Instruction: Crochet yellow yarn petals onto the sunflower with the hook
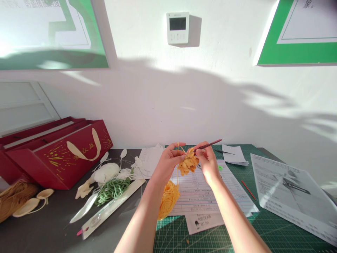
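Green cutting mat [179, 239] under it all, a printed sheet [202, 196] on top; a yellow yarn ball [168, 199] sat at six o'clock from the left hand [167, 163], which was clamped on a yellow crocheted flower [188, 162] and its strand; the right hand [207, 162] pinched a crochet hook [209, 144] at one o'clock; too sharp a tug could pull the stitches loose, and a slack pinch could drop the hook.

This looks like a handicraft workroom. A wall control panel [177, 27] sits at twelve o'clock, with green-framed posters [297, 42] at ten and two. On the bench [47, 221] are a green cutting mat [200, 239], printed sheets [289, 196] at three, a red gift box [60, 158] at nine, and yellow yarn [168, 200] at six.
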Demonstrator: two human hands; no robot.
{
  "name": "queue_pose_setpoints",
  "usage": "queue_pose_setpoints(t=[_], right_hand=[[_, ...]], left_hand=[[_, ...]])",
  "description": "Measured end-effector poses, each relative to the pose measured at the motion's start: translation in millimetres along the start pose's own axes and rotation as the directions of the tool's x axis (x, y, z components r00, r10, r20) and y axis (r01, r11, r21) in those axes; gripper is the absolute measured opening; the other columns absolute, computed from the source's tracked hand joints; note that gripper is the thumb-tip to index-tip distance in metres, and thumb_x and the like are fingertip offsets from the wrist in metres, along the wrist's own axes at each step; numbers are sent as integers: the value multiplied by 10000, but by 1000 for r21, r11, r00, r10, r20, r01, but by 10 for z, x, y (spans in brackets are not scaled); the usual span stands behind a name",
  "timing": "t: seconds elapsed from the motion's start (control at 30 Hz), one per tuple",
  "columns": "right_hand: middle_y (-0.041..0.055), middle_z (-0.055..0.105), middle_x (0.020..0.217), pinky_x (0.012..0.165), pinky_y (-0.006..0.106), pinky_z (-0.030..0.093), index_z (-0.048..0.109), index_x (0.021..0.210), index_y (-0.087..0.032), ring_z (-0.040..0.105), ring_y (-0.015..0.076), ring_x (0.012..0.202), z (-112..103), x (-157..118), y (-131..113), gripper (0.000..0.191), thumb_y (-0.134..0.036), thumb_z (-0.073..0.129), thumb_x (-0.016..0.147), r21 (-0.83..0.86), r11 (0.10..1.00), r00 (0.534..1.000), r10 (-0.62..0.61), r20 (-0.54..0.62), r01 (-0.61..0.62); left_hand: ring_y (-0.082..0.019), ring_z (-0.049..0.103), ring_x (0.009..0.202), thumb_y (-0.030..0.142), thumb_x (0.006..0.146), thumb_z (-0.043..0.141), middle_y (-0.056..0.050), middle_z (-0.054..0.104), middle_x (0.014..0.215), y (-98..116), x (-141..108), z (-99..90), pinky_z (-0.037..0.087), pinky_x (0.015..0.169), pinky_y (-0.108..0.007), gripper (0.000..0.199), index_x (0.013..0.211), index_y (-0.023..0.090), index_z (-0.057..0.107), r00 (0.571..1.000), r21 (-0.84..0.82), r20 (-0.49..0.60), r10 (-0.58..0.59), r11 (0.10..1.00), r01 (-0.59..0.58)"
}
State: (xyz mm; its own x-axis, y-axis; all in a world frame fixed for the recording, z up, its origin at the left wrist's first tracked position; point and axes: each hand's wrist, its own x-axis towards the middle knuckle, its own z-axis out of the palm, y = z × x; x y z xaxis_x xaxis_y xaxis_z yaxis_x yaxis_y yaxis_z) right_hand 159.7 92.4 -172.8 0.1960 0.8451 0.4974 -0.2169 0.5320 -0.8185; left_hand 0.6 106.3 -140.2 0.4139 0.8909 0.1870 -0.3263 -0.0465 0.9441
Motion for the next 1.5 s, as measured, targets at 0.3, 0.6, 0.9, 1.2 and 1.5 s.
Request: queue_pose_setpoints(t=[0.3,0.6,0.9,1.2,1.5], right_hand=[[23,756,829,618,293,529,614,906,-252,696,184,704,56,-25,-5,263,-503,690,894,-24,1000,999,-22,-35,21],[22,750,815,626,273,525,607,914,-234,685,159,693,58,-44,65,238,-457,689,905,4,999,997,41,-64,-40],[21,747,811,599,280,532,553,947,-248,698,166,686,58,-44,68,248,-478,643,933,86,991,994,102,-44,-98],[19,745,817,681,322,525,529,944,-253,694,185,732,-36,-4,4,225,-463,608,956,28,999,999,32,23,-32],[14,746,821,782,368,514,539,924,-268,699,219,810,-129,65,-40,217,-474,590,969,-78,989,983,-112,144,124]], left_hand=[[-179,646,750,156,702,837,-46,708,843,19,-32,46,459,727,-319,695,1337,173,554,999,-7,-20,-38,999,37],[-142,628,691,46,769,766,25,670,767,-39,20,-26,502,685,-287,475,1213,138,626,999,8,-28,-29,1000,29],[-130,631,675,104,888,697,25,648,800,-48,19,-42,553,646,-283,262,1143,143,654,999,31,-29,-36,999,37],[-118,620,644,178,923,683,20,647,797,-65,26,-54,550,603,-265,187,1105,138,665,999,66,-35,-26,997,29],[-120,626,656,203,933,677,9,654,824,-78,39,-44,554,604,-267,181,1101,136,661,998,82,-46,-35,996,39]])
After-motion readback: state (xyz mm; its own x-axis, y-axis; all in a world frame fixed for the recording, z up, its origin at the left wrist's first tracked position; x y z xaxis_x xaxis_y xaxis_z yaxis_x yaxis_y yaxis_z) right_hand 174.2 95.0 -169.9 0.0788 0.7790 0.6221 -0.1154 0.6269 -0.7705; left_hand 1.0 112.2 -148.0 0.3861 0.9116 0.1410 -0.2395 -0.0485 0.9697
